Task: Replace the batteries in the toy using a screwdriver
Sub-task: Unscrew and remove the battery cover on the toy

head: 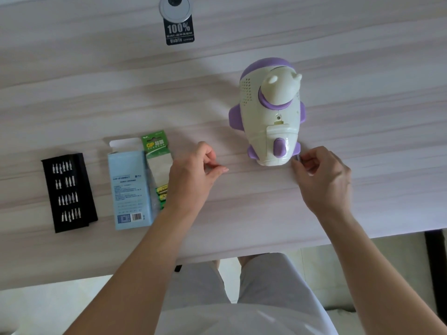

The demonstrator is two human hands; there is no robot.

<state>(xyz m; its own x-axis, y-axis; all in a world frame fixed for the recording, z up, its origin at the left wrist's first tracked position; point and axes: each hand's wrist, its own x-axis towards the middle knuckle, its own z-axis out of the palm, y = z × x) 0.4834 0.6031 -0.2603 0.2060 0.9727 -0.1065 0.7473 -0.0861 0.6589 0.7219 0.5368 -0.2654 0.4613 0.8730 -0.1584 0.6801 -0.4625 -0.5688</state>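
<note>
Toy (268, 110), white w/ purple trim, lies on the pale wood-grain table (96, 93), right of centre, its narrow end toward the person and its underside up. A hatch panel (280, 131) shows there, w/ a small screw hole (278, 117) just above it. R hand (324, 177) sits at the toy's near right corner, thumb & forefinger pinching a slim grey tool (297, 159) that's touching or just beside the toy's base; too small to tell whether it's the screwdriver. L hand (193, 172) hovers over bare table btwn the toy and the battery pack (158, 160), fingers loosely curled, forefinger reaching toward the toy, nothing visible in it. The pack is green w/ a clear front; green-yellow cells (162, 192) show at its lower end, partly behind the L wrist. Just beside it, on the left, lies a light-blue box (128, 189), flap open at the far end, barcode near the person. Further left, apart from the box, a black bit holder (69, 192) lies open w/ four rows of silver bits. At the far edge, a round grey cable grommet (174, 8) w/ a black "100%" tag (180, 30) just below it. Under the table edge: person's knees in light-grey trousers (266, 286).
</note>
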